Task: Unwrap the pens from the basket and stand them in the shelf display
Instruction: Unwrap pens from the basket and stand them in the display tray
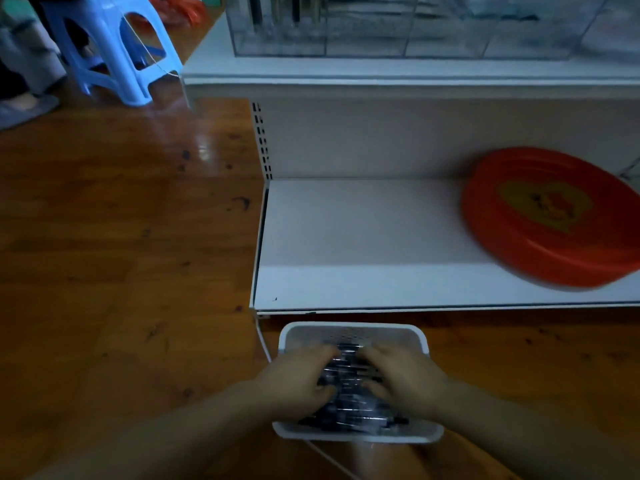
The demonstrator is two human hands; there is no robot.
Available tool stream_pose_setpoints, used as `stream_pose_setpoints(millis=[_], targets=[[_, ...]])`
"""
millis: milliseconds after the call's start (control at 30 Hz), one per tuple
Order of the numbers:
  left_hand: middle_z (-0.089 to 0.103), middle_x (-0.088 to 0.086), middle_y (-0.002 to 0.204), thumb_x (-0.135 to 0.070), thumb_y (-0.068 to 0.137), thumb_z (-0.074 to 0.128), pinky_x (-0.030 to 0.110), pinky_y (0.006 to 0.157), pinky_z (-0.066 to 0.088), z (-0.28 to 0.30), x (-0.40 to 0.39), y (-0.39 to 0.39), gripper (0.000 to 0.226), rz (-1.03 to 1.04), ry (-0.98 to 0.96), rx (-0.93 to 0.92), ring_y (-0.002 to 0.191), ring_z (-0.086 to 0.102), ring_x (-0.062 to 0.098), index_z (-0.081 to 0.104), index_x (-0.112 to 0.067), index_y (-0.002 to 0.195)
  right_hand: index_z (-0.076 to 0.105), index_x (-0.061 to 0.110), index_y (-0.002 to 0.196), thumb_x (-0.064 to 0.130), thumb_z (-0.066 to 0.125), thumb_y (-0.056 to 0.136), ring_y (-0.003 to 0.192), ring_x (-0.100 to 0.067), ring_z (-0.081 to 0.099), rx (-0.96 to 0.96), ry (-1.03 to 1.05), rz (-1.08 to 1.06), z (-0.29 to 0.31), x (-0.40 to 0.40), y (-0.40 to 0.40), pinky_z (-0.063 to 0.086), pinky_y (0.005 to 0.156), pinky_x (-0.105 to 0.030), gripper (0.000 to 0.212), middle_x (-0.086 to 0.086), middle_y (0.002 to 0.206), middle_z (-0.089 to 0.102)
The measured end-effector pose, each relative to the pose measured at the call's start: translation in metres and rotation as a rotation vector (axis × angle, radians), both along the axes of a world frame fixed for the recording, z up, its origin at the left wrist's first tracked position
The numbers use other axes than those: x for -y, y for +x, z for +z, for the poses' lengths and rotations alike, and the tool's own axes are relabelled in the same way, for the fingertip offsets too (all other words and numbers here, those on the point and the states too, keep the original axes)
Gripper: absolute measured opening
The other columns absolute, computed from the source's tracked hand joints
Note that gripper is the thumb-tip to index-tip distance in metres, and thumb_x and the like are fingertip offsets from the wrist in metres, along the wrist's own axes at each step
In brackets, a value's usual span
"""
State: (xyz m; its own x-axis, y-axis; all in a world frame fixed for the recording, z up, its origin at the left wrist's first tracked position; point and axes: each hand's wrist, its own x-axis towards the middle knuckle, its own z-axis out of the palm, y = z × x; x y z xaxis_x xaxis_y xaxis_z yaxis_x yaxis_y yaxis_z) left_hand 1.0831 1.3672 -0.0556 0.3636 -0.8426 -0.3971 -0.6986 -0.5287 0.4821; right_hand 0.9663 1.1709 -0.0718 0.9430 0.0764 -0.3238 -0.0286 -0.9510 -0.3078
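A white plastic basket [353, 330] sits on the wooden floor just in front of the low shelf. It holds a pile of dark pens in clear wrapping [349, 407]. Both my hands are down in the basket on that pile. My left hand [298, 379] grips the pens from the left with curled fingers. My right hand [403, 375] grips them from the right. A clear compartmented display [398, 39] stands on the upper shelf, with a few dark pens upright in its left cells [277, 10].
The white lower shelf [363, 230] carries a red oval tray [554, 220] at its right. A blue plastic stool [114, 46] and a person's legs are at the far left. A white cord [263, 344] runs on the floor beside the basket.
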Motion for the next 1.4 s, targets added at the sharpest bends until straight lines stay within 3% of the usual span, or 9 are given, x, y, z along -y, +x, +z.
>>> stream_pose_setpoints(millis=[200, 367, 500, 633, 733, 900, 1033, 1167, 1400], targets=[[0.057, 0.008, 0.123, -0.03, 0.095, 0.057, 0.035, 0.093, 0.048, -0.027, -0.002, -0.011, 0.032, -0.138, 0.143, -0.008, 0.113, 0.056, 0.027, 0.053, -0.016, 0.124, 0.052, 0.015, 0.127, 0.03, 0.053, 0.097, 0.111, -0.027, 0.053, -0.178, -0.092, 0.103, -0.019, -0.013, -0.01, 0.045, 0.087, -0.034, 0.034, -0.008, 0.125, 0.052], [0.056, 0.01, 0.129, -0.025, 0.096, 0.055, 0.034, 0.098, 0.047, -0.033, -0.002, -0.011, 0.038, -0.158, 0.123, -0.013, 0.119, 0.053, 0.026, 0.053, -0.012, 0.131, 0.061, 0.013, 0.111, 0.011, 0.049, 0.097, 0.099, -0.023, 0.058, -0.157, -0.037, 0.071, -0.017, -0.012, -0.004, 0.047, 0.083, -0.033, 0.019, -0.008, 0.112, 0.059], [0.055, 0.01, 0.13, -0.027, 0.099, 0.053, 0.039, 0.101, 0.046, -0.035, -0.001, -0.008, 0.035, -0.16, 0.15, -0.029, 0.12, 0.051, 0.027, 0.053, -0.013, 0.131, 0.062, 0.014, 0.103, 0.018, 0.048, 0.101, 0.092, -0.021, 0.058, -0.12, -0.007, 0.031, -0.013, -0.003, 0.0, 0.043, 0.074, -0.031, 0.015, -0.005, 0.105, 0.063], [0.057, 0.006, 0.126, -0.025, 0.101, 0.049, 0.042, 0.097, 0.048, -0.031, 0.002, -0.006, 0.028, -0.088, 0.154, -0.109, 0.113, 0.055, 0.026, 0.055, -0.018, 0.128, 0.051, 0.021, 0.09, 0.019, 0.048, 0.103, 0.067, -0.009, 0.049, -0.03, 0.12, -0.046, 0.002, 0.011, 0.003, 0.04, 0.063, -0.027, 0.014, -0.001, 0.083, 0.062], [0.061, 0.003, 0.123, -0.027, 0.103, 0.044, 0.042, 0.09, 0.052, -0.022, 0.008, -0.001, 0.032, 0.0, 0.086, -0.174, 0.104, 0.059, 0.021, 0.055, -0.024, 0.134, 0.051, 0.028, 0.093, 0.027, 0.049, 0.104, 0.063, -0.002, 0.049, 0.124, 0.194, -0.131, 0.025, 0.016, 0.006, 0.034, 0.055, -0.017, 0.011, 0.012, 0.075, 0.055], [0.068, -0.003, 0.099, -0.032, 0.102, 0.05, 0.039, 0.081, 0.055, 0.016, 0.021, 0.015, 0.018, 0.093, -0.109, -0.288, 0.088, 0.065, 0.016, 0.064, -0.031, 0.114, 0.06, 0.025, 0.099, 0.025, 0.057, 0.101, 0.069, -0.005, 0.061, 0.435, 0.386, -0.372, 0.061, 0.019, 0.022, 0.049, 0.06, -0.024, 0.004, 0.01, 0.079, 0.066], [0.072, -0.004, 0.093, -0.032, 0.097, 0.062, 0.035, 0.082, 0.057, 0.055, 0.031, 0.029, 0.008, 0.179, -0.284, -0.451, 0.084, 0.067, 0.012, 0.07, -0.033, 0.097, 0.063, 0.022, 0.104, 0.023, 0.066, 0.095, 0.074, -0.009, 0.07, 0.59, 0.707, -0.637, 0.096, 0.014, 0.037, 0.059, 0.07, -0.028, 0.009, 0.003, 0.082, 0.073], [0.074, 0.004, 0.084, -0.025, 0.091, 0.072, 0.028, 0.073, 0.057, 0.091, 0.039, 0.037, 0.014, 0.283, -0.432, -0.578, 0.073, 0.068, 0.012, 0.074, -0.012, 0.097, 0.062, 0.025, 0.116, 0.02, 0.069, 0.094, 0.075, -0.012, 0.07, 0.604, 0.81, -0.583, 0.13, 0.013, 0.046, 0.056, 0.069, -0.022, 0.024, 0.004, 0.086, 0.073], [0.073, 0.008, 0.083, -0.021, 0.091, 0.07, 0.035, 0.074, 0.058, 0.152, 0.048, 0.045, 0.013, 0.286, -0.601, -0.579, 0.074, 0.069, 0.019, 0.07, -0.009, 0.094, 0.061, 0.022, 0.12, 0.004, 0.073, 0.088, 0.072, -0.02, 0.069, 0.706, 0.907, -0.459, 0.198, 0.014, 0.065, 0.055, 0.066, -0.024, 0.039, -0.007, 0.083, 0.07]])
